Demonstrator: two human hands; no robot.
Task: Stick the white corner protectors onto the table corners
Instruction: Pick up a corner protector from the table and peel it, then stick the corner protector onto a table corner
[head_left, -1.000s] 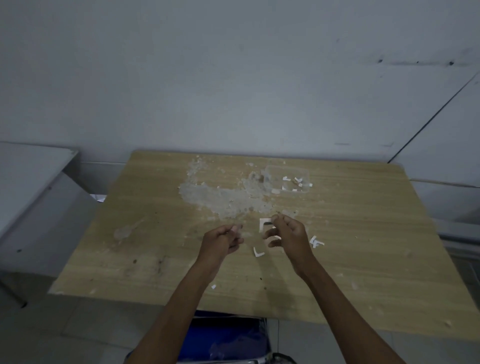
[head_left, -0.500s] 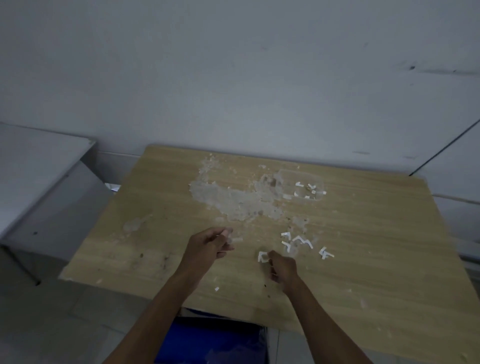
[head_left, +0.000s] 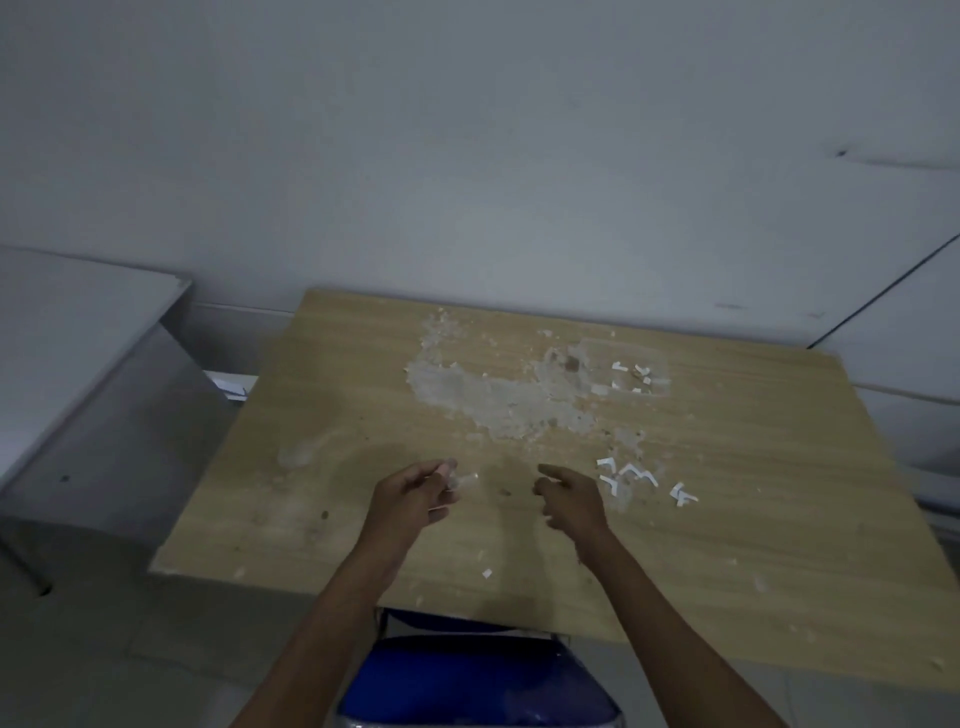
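A wooden table carries a grey-white residue patch toward twelve o'clock and scattered white corner protectors at three.

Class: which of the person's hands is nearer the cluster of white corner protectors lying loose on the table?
Right. The right hand hovers just beside the white corner protectors; the left hand is farther, across the table.

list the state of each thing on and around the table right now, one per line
left hand: raised over the table, fingertips pinching a small pale piece
right hand: fingers loosely curled, nothing visibly held
white corner protectors: loose on the tabletop, none stuck on
table: near-left corner bare, grey-white residue at its middle
clear packet: lying flat, small white pieces on it
blue chair: tucked at the near edge
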